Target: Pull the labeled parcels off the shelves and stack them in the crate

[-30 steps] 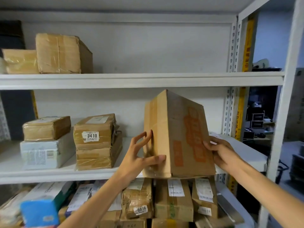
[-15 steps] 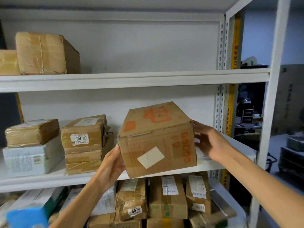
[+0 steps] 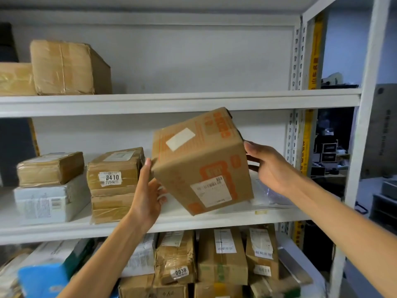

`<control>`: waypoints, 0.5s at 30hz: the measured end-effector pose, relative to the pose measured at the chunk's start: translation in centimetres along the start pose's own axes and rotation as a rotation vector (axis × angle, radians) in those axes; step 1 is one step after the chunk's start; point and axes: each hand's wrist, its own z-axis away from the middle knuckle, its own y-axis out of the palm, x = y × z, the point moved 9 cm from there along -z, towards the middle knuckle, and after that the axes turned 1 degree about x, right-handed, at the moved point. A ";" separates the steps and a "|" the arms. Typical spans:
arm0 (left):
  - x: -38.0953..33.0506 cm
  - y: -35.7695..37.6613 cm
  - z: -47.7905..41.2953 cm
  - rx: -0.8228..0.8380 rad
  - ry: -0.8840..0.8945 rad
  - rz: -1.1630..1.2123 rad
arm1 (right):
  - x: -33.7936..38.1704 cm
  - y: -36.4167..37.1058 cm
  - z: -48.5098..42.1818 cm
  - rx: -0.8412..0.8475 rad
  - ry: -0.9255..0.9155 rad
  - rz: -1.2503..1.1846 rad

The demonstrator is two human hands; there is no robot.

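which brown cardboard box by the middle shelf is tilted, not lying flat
The large brown cardboard box with orange print, held between the left hand and right hand; the taped brown parcels beside it lie flat.

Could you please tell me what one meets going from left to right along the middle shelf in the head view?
White box → parcel labelled 0410 → left hand → orange-printed carton → right hand.
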 end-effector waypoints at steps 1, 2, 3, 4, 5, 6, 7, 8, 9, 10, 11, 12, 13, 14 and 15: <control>-0.4 0.3 -0.1 0.009 -0.018 0.019 | 0.1 0.2 -0.2 0.003 0.023 0.031; -0.8 0.6 -0.2 0.022 -0.035 0.011 | 0.2 0.3 -0.3 0.011 0.038 0.050; -1.0 0.8 -0.3 0.037 -0.048 -0.023 | 0.3 0.4 -0.2 0.005 0.049 0.053; -1.1 0.9 -0.3 0.047 -0.059 -0.058 | 0.2 0.2 -0.3 -0.004 0.054 0.034; -1.2 0.8 -0.4 0.059 -0.064 -0.080 | 0.1 -0.2 -0.3 -0.036 0.062 0.000; -1.3 0.6 -0.4 0.060 -0.066 -0.092 | 0.0 -0.6 -0.4 -0.066 0.064 -0.035; -1.3 0.3 -0.4 0.056 -0.065 -0.096 | 0.0 -1.0 -0.4 -0.089 0.067 -0.064; -1.5 0.2 -0.4 0.050 -0.066 -0.099 | -0.2 -1.2 -0.5 -0.102 0.074 -0.080; -1.6 0.0 -0.4 0.049 -0.064 -0.113 | -0.2 -1.2 -0.5 -0.111 0.091 -0.085; -1.9 0.1 -0.3 0.045 -0.056 -0.131 | -0.3 -1.1 -0.5 -0.109 0.109 -0.075; -2.1 0.0 -0.5 0.042 -0.039 -0.157 | -0.5 -0.9 -0.5 -0.103 0.124 -0.050; -2.4 -0.1 -0.6 0.043 -0.019 -0.178 | -0.8 -0.8 -0.4 -0.105 0.134 -0.021; -2.6 0.0 -0.7 0.075 0.002 -0.194 | -1.4 -1.0 -0.5 -0.122 0.139 0.003; -2.8 0.3 -0.7 0.136 0.020 -0.199 | -1.8 -1.4 -0.5 -0.143 0.126 0.006; -2.9 0.6 -0.7 0.212 0.033 -0.195 | -2.4 -1.6 -0.4 -0.157 0.109 -0.007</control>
